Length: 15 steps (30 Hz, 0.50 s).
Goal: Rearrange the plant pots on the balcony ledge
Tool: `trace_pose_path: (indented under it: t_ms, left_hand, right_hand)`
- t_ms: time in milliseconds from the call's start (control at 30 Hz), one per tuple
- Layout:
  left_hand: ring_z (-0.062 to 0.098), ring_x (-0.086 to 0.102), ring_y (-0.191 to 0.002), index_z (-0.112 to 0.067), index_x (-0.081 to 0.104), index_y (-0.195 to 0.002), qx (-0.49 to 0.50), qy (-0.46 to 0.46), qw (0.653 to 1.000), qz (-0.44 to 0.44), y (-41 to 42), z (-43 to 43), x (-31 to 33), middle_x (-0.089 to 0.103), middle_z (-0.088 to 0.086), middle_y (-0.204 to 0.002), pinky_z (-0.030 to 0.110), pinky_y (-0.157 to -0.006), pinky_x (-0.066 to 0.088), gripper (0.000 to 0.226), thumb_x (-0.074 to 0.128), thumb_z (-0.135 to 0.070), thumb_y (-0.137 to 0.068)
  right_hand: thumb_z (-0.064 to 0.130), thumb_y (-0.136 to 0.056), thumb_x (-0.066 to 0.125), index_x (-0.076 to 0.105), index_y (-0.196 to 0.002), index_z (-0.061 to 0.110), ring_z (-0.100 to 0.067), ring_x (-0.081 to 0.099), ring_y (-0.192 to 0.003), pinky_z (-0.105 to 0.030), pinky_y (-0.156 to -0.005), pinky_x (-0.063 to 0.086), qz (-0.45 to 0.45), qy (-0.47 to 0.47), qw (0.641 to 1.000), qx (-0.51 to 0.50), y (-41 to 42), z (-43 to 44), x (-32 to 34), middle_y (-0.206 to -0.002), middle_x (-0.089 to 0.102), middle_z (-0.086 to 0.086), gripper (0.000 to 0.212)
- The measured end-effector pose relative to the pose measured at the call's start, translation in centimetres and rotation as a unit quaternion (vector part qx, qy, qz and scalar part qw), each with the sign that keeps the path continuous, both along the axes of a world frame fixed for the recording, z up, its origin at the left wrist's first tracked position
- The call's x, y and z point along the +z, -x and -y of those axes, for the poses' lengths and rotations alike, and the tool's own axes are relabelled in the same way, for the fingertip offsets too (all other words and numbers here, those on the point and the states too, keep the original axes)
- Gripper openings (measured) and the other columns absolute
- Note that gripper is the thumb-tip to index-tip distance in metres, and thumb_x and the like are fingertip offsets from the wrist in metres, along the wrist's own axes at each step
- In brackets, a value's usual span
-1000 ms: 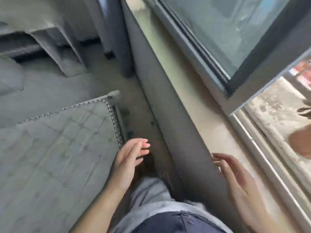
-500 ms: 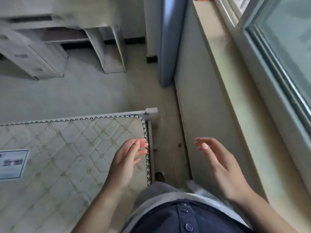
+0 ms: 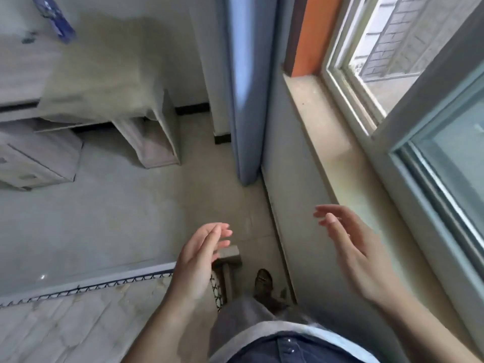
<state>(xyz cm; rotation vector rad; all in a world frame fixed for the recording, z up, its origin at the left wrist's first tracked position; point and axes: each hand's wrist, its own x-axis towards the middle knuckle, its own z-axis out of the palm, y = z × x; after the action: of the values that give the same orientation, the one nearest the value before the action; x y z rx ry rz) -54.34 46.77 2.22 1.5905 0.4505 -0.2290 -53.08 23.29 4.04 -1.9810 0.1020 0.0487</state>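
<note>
No plant pot shows in the head view. A pale stone ledge [image 3: 337, 142] runs along under the window on the right, bare along the stretch I can see. My left hand [image 3: 199, 258] is held out over the corner of the mattress, fingers apart, holding nothing. My right hand [image 3: 351, 247] hovers beside the ledge's near part, palm turned inward, fingers spread and empty. Both hands are off the ledge.
A mattress [image 3: 78, 323] with dark patterned edging fills the lower left. A grey desk [image 3: 86, 90] and a drawer unit [image 3: 34, 158] stand at the far left. A blue-grey curtain [image 3: 246, 87] hangs by the ledge's far end. The window frame [image 3: 392, 142] borders the ledge.
My view has swung left and forward along the ledge, so the window's far end and the desk have come into sight. Both hands stay raised and empty.
</note>
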Motion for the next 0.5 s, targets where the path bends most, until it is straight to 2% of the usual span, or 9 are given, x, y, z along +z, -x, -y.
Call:
trace_pose_path:
  t_ms: [133,233,300,400,433,500]
  left_hand:
    - [0.015,0.064,-0.094,-0.022,0.063,-0.094,-0.085,-0.012,0.996,0.028,-9.9,2.0,2.0,0.067,-0.003,-0.097,0.032,-0.09,0.042,0.025,0.038,-0.02,-0.097]
    - [0.014,0.063,-0.093,-0.02,0.063,-0.095,-0.137,-0.024,0.988,0.068,-16.4,3.6,3.7,0.066,-0.003,-0.097,0.03,-0.089,0.043,0.024,0.039,-0.02,-0.098]
    - [0.012,0.062,-0.091,-0.018,0.063,-0.096,-0.178,-0.019,0.98,0.09,-20.9,5.3,4.9,0.066,-0.004,-0.096,0.025,-0.085,0.044,0.024,0.04,-0.02,-0.097]
    - [0.009,0.061,-0.087,-0.014,0.063,-0.099,-0.243,-0.003,0.962,0.122,-27.7,8.5,6.3,0.066,0.0,-0.097,0.008,-0.073,0.046,0.022,0.042,-0.021,-0.097]
    - [0.008,0.062,-0.088,-0.015,0.063,-0.1,-0.27,-0.003,0.954,0.129,-30.0,9.7,6.7,0.066,0.0,-0.099,0.008,-0.073,0.046,0.022,0.043,-0.023,-0.097]
    - [0.008,0.062,-0.091,-0.019,0.064,-0.099,-0.322,-0.003,0.937,0.133,-34.8,12.5,7.2,0.067,-0.004,-0.099,0.018,-0.079,0.046,0.022,0.043,-0.028,-0.096]
  right_hand:
    - [0.041,-0.092,0.043,0.06,-0.1,0.037,0.0,0.061,-0.089,-0.018,-0.078,0.047,0.03,-0.007,0.998,-0.054,-7.3,0.9,1.5,-0.096,0.066,0.012,0.019]
    - [0.045,-0.09,0.041,0.06,-0.101,0.036,-0.004,0.062,-0.094,-0.025,-0.08,0.05,0.048,-0.003,0.995,-0.093,-11.1,1.9,2.4,-0.099,0.066,0.014,0.024]
    - [0.046,-0.088,0.04,0.061,-0.101,0.036,-0.005,0.061,-0.098,-0.03,-0.084,0.051,0.055,-0.01,0.991,-0.121,-13.4,2.6,2.8,-0.102,0.066,0.014,0.026]
    - [0.047,-0.087,0.039,0.061,-0.102,0.036,-0.005,0.06,-0.1,-0.034,-0.087,0.05,0.057,-0.029,0.984,-0.165,-17.1,3.1,3.4,-0.103,0.065,0.014,0.029]
    - [0.048,-0.087,0.038,0.06,-0.102,0.036,-0.004,0.059,-0.1,-0.032,-0.087,0.05,0.061,-0.026,0.982,-0.178,-18.7,3.2,3.6,-0.103,0.065,0.015,0.029]
    - [0.048,-0.087,0.037,0.059,-0.102,0.037,-0.001,0.059,-0.099,-0.026,-0.085,0.049,0.07,-0.02,0.975,-0.208,-22.3,3.6,3.9,-0.103,0.064,0.015,0.029]
